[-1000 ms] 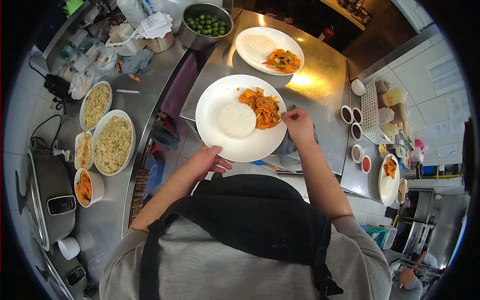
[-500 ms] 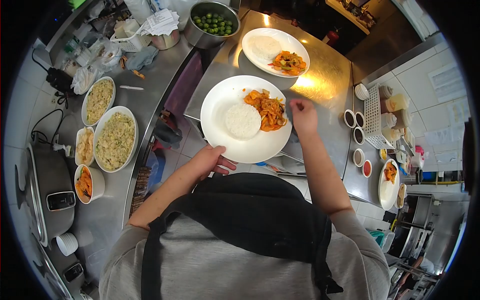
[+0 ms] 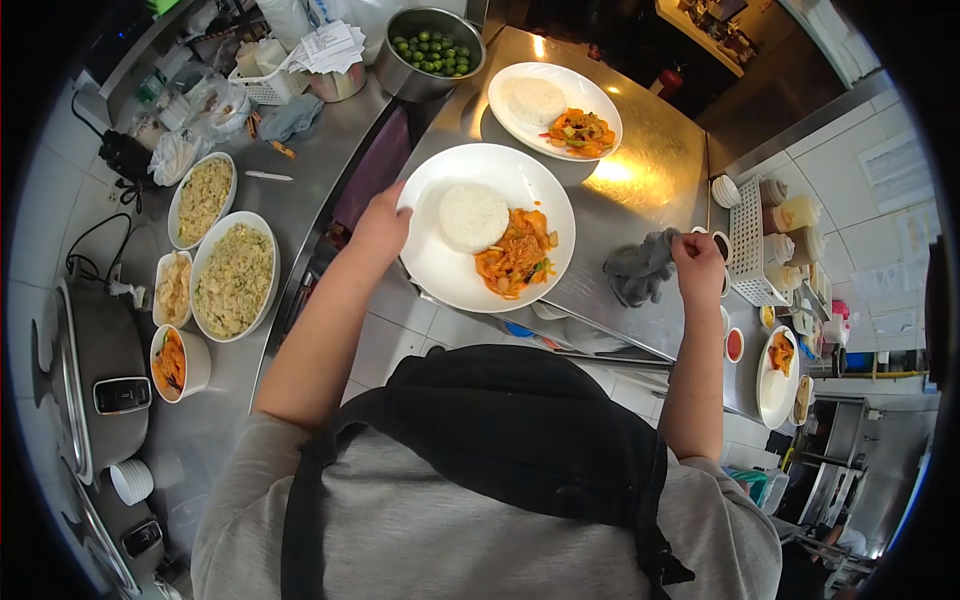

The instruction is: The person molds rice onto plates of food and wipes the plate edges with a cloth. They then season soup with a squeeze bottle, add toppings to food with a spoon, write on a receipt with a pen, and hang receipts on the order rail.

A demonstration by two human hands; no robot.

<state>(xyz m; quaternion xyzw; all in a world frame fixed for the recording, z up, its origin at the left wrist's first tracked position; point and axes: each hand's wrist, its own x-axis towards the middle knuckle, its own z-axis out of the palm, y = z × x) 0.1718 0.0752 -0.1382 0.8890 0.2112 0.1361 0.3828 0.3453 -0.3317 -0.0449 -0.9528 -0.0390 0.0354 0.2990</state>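
My left hand (image 3: 381,228) grips the left rim of a round white plate (image 3: 430,250), its fingers hidden beneath. On that plate lie a mound of white rice (image 3: 473,218) and an orange saucy dish (image 3: 516,256) at the lower right. My right hand (image 3: 698,262) is closed at its fingertips on a crumpled grey cloth (image 3: 642,268), which touches the steel counter. Behind the held plate, an oval plate (image 3: 515,116) with rice and a similar orange dish rests on the counter.
A pot of green fruit (image 3: 430,55) stands at the back. Fried rice dishes (image 3: 233,280) line the left counter (image 3: 300,175). At the right are a white basket of bottles (image 3: 746,240), a red sauce cup (image 3: 735,345) and another plate (image 3: 777,400).
The held plate has turned clockwise, bringing its orange dish toward me. My left hand has moved up along the rim. My right hand has moved right and down, and the grey cloth is now on the counter.
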